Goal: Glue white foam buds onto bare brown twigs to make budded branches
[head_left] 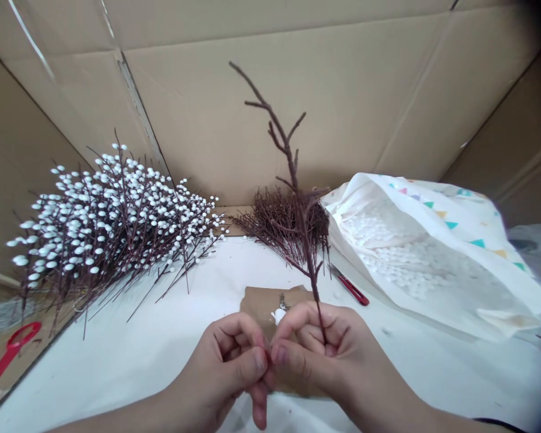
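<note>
My right hand [315, 355] is closed round the lower stem of a bare brown artificial twig [293, 159]. The twig stands upright, leaning left at its top, and its side shoots carry no berries. Thumb and forefinger of that hand are pinched together. My left hand [232, 367] is closed too, thumb against forefinger, its tips meeting those of the right hand. Whatever may be between the fingertips is too small to make out. Just behind the hands, a piece of brown cardboard [255, 304] has a white blob [278, 315] on it.
Berry-tipped twigs [112, 222] are heaped at the left. Bare brown twigs [270, 219] lie at the back, beside a red-handled pointed tool [352, 287]. An open white bag [460, 288] on the right holds many white berries [401, 258]. A red strip with a ring [9, 355] lies left of the table's edge.
</note>
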The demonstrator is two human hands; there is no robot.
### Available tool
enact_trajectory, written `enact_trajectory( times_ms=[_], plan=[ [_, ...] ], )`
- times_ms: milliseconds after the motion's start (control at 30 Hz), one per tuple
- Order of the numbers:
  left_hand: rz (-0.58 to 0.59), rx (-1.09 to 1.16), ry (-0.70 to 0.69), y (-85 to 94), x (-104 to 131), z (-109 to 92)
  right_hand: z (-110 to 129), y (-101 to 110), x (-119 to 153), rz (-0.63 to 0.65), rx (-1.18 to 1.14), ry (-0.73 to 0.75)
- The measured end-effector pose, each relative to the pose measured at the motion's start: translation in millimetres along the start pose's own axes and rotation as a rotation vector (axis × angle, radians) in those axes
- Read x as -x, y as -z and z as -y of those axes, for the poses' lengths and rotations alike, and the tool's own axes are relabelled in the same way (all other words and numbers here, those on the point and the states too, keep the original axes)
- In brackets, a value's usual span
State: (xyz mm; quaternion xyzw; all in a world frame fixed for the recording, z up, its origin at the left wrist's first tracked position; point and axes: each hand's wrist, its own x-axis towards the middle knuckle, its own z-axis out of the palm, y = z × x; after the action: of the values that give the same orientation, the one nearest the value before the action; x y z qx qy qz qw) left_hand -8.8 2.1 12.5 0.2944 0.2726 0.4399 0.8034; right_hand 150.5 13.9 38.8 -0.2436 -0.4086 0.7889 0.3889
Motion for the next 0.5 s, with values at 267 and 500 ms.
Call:
enact_trajectory(
  times_ms=[267,500],
  plan=[
    [-0.001,-0.058,-0.078,4.9,-0.9,9.7,-10.4,0.8,-1.0,-0.006,0.002,-0.04],
    [-0.123,-0.297,-0.243,-0.6,3.0,13.0,-12.5,-3.0,-1.2,-0.04,0.02,-0.033]
  ],
)
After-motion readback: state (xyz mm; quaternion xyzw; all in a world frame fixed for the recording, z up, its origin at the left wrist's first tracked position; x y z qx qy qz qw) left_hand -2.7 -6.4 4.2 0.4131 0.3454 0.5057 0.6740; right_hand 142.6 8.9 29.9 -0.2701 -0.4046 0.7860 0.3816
